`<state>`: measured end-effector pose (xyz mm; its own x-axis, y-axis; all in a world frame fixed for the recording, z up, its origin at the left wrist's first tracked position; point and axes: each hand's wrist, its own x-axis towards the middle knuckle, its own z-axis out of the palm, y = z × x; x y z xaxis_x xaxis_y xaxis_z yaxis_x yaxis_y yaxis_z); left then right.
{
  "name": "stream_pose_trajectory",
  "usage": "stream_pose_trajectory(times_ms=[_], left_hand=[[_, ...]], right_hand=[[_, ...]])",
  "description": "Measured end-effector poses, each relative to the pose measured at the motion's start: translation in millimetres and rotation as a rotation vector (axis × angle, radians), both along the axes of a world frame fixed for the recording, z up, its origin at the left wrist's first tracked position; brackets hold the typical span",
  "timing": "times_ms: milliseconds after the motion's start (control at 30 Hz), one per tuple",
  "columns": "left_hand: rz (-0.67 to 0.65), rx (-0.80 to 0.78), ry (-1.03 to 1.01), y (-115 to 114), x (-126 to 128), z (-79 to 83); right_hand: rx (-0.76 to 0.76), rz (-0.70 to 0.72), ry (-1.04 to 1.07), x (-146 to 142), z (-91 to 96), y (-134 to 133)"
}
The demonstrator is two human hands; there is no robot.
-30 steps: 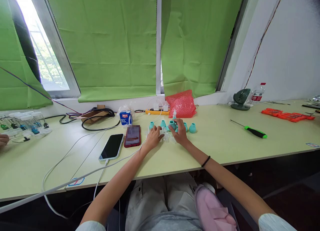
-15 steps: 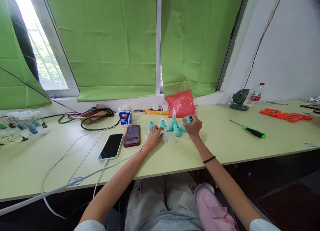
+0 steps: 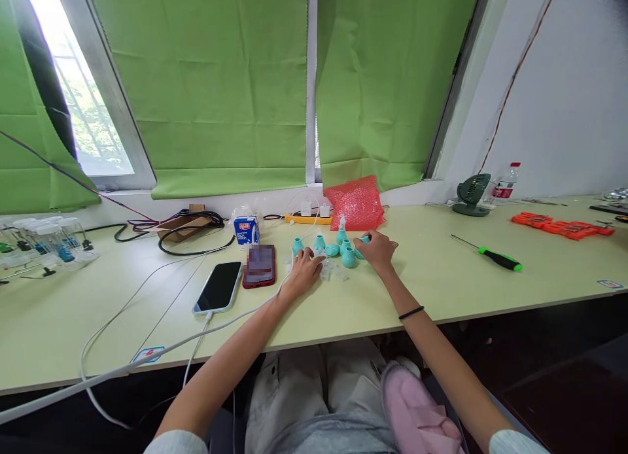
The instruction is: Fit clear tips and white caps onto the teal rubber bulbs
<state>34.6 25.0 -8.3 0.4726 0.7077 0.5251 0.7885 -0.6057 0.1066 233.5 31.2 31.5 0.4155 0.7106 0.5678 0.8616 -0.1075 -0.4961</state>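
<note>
Several turquoise squeeze bulbs (image 3: 348,258) with short necks stand or lie in a loose group on the table. One at the back carries a clear pointed tip (image 3: 342,222). My right hand (image 3: 381,250) is closed on a turquoise bulb (image 3: 362,247) at the group's right side, and its fingers partly cover it. Left of the group, my left hand (image 3: 304,272) reaches over small clear plastic pieces (image 3: 334,271), fingers bent and apart, the thumb side near the pile. No held piece shows in it.
Two phones lie to the left, one dark-screened (image 3: 218,288), one in a red case (image 3: 259,267). A white cable (image 3: 196,336) crosses under my left forearm. Behind are a blue carton (image 3: 246,230) and red bubble wrap (image 3: 356,203). A screwdriver (image 3: 490,254) and small fan (image 3: 471,195) sit right.
My right hand has lowered slightly, and the bulb's neck in its fingers now sits lower and further left. My left hand has shifted slightly right over the clear pieces.
</note>
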Motion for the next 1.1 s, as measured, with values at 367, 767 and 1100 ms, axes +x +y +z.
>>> stream_pose_trajectory(times_ms=[367,767,1100], left_hand=[[-0.087,-0.065,0.145,-12,2,3.6],[-0.105,-0.052,0.259,-6,4,-2.4],[-0.031,-0.001,0.144,-7,4,-1.6]], right_hand=[[-0.150,0.013,-0.058,1,-2.9,2],[-0.283,0.034,-0.054,7,-8.0,7],[-0.299,0.068,-0.057,7,-6.6,5]])
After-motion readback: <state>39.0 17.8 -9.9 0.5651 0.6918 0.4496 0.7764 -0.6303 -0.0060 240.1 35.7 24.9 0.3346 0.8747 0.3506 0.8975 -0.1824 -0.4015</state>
